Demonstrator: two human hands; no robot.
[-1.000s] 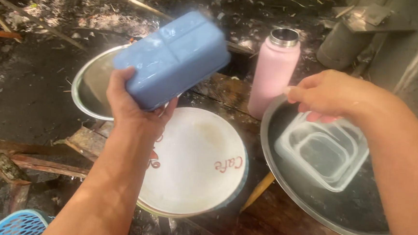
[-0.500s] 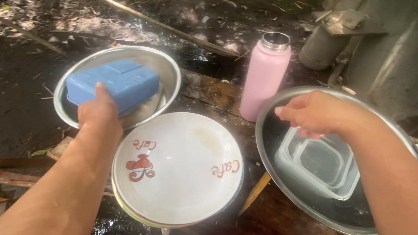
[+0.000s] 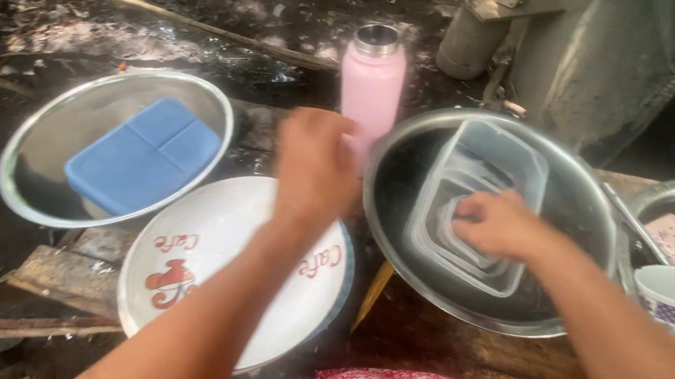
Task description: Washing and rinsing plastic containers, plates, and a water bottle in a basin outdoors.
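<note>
Rough wet planks on dark, littered ground carry everything. Nearest lies a round white enamel plate [image 3: 224,261]. Above it the left hand [image 3: 314,165] hovers, blurred, fingers loosely spread, empty. The right hand [image 3: 499,223] presses curled fingers into nested clear plastic containers [image 3: 477,206], rectangular, long axis running away, inside a steel basin [image 3: 579,196]. Farther off: a blue box [image 3: 143,154] in another steel bowl [image 3: 60,126], and an upright pink bottle [image 3: 371,82].

Blue box [image 3: 143,154] lying upside down in a steel bowl [image 3: 61,118] at left, white plate [image 3: 217,244] with red print in front, pink bottle [image 3: 371,78] standing behind, white cup [image 3: 671,292] at right edge, wet wooden planks [image 3: 67,270] underneath
</note>
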